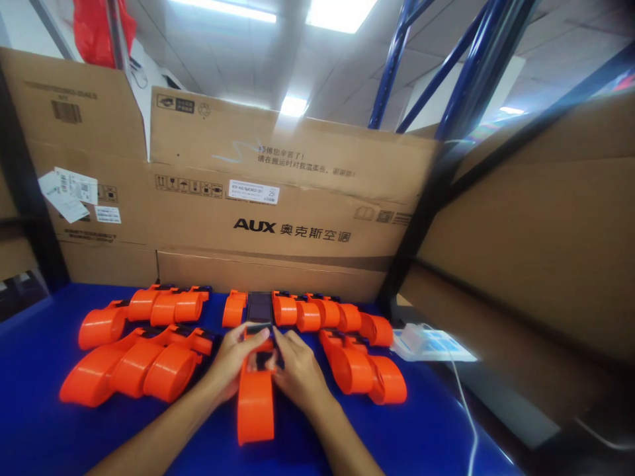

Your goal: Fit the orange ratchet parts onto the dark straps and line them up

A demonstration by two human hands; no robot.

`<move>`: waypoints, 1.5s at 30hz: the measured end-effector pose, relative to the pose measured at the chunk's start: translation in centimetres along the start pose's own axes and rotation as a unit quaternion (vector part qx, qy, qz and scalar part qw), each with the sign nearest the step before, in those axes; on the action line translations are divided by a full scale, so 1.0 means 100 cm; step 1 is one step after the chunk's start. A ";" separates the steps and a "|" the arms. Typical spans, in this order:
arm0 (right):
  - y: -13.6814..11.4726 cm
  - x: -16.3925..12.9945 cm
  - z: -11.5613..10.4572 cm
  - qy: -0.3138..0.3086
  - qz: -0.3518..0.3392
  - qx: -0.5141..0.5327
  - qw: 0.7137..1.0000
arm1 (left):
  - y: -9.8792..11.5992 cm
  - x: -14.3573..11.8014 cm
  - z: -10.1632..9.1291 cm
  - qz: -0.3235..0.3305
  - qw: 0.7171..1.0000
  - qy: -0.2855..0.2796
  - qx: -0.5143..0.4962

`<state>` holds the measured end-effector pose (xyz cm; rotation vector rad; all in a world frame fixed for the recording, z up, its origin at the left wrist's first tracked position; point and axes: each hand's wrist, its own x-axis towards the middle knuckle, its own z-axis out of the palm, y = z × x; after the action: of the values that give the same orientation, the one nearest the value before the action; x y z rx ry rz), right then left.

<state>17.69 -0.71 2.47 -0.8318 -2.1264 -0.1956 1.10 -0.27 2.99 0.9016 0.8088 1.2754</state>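
Both hands meet over one orange plastic housing (255, 396) lying flat on the blue table (30, 370), its long end pointing to six o'clock, probably so the black fitting at its twelve o'clock end faces the fingers. The left hand (233, 360) closes on that end from nine o'clock, thumb pressed on top; the right hand (296, 371) pinches it from three o'clock, steadying the part between them. Matching orange housings (133, 367) lie grouped at nine o'clock, others (364, 370) at three o'clock, and a row (307, 312) at twelve, seemingly sorted within reach. Cardboard boxes (278, 198) wall the table behind. A white device (429, 344) with a cable sits at two o'clock.
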 end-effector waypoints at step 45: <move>0.030 0.000 -0.008 -0.008 0.293 -0.046 0.955 | 0.007 0.006 -0.006 0.058 0.998 0.024 0.018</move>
<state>20.05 1.25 2.52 -1.4799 -1.8000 0.0255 0.36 0.39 3.34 0.9608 0.8293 1.3933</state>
